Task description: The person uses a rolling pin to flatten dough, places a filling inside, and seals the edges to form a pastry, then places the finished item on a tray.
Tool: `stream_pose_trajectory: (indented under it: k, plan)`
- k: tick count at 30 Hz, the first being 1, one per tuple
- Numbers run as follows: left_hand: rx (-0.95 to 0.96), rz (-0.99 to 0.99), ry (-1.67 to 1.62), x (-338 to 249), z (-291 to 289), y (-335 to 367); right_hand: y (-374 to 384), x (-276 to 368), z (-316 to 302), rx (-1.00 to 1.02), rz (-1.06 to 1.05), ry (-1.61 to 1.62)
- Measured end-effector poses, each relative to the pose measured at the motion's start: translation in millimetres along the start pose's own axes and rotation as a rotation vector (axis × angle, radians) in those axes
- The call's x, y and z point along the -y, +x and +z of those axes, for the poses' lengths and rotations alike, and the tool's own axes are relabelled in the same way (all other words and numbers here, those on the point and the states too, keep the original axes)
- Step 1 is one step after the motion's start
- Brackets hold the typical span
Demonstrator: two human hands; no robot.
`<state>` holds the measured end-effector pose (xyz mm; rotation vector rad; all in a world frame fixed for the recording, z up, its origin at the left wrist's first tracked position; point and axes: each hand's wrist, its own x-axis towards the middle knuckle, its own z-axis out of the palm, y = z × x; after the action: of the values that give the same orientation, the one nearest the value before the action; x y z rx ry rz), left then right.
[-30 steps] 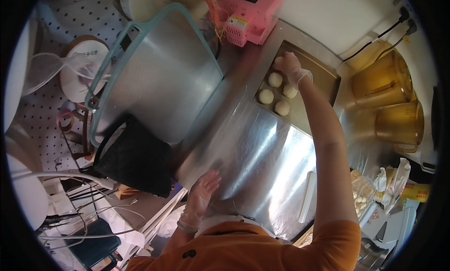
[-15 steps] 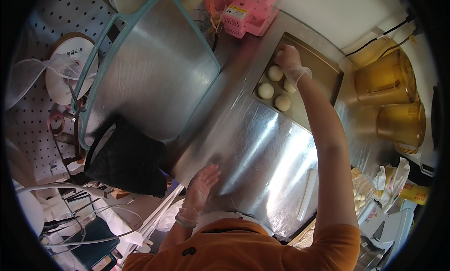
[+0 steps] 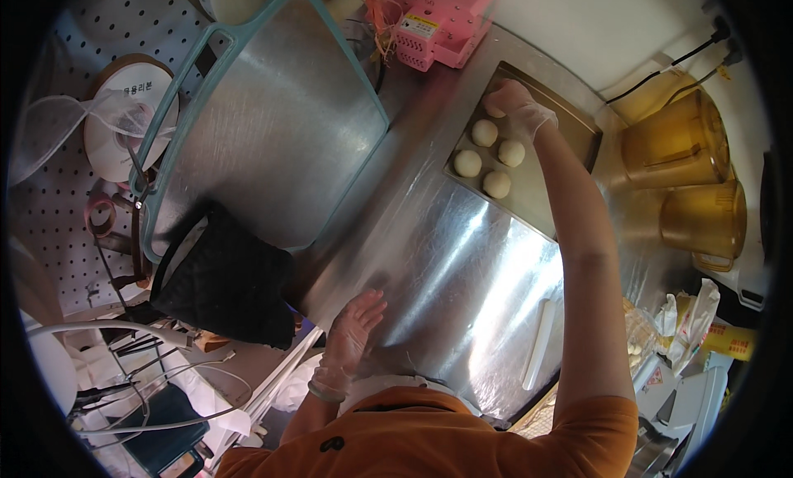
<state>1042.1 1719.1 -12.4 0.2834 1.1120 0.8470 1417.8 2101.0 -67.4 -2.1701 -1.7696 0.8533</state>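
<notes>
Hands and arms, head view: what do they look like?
Left hand and right hand: thin clear gloves with crinkled cuffs. Pale band at the left wrist, bracelet or glove edge unclear. Right forearm bare below a short orange sleeve.

A pink machine (image 3: 450, 23) at the far edge of the steel table (image 3: 413, 255) bears a sticker (image 3: 420, 26) with a yellow band over a white part; its dark print is too small to read. Just above that sticker, a short line of letters and digits stands on the pink body. Left of the table, a ribbon spool (image 3: 110, 139) shows a row of large dark characters near the top of its white face. Near the table's right end, a yellow packet (image 3: 731, 342) carries rows of red print, and a pale grey machine (image 3: 684, 405) bears a white label (image 3: 655, 377) with a small red-edged sign.
</notes>
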Motion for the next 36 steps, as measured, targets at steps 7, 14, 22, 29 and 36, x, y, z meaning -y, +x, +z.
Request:
stream_pose_trajectory:
  k: [7, 14, 22, 29, 36]
  plan:
    - [0.088, 0.063, -0.019, -4, 3, -4, -51, -38, 1, -0.434, -0.131, 0.283]
    - [0.315, 0.152, 0.378, -7, 81, -13, -319, 37, 25, -0.313, 0.041, 1.288]
    - [0.986, 0.970, 1.058, 54, 162, -82, -473, 19, 30, -0.629, 0.221, 2.260]
    - [1.417, 0.745, 0.883, 117, 173, -145, -584, -14, 24, -0.955, 0.073, 2.217]
    - [1.747, 0.295, 0.961, 180, 178, -209, -678, -56, 29, -0.841, -0.159, 2.065]
